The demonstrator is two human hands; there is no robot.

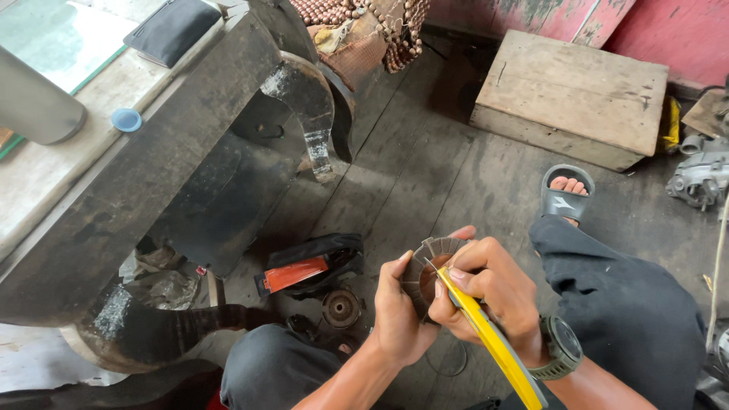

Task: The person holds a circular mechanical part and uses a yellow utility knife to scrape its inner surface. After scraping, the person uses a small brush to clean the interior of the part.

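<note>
My left hand [396, 307] grips a round grey friction disc [427, 262] with a segmented rim, holding it upright over the floor between my knees. My right hand [490, 292] holds a tool with a yellow handle [493, 342], its thin metal tip resting against the disc's face. A dark watch sits on my right wrist. Both hands touch the disc, and the fingers hide part of its rim.
A dark wooden table [137, 190] stands at the left, a grey cylinder [34, 102] and blue cap [126, 119] on its top. A black and orange pouch [307, 267] and a small round metal part [341, 307] lie on the plank floor. A wooden box [569, 95] sits at the back right.
</note>
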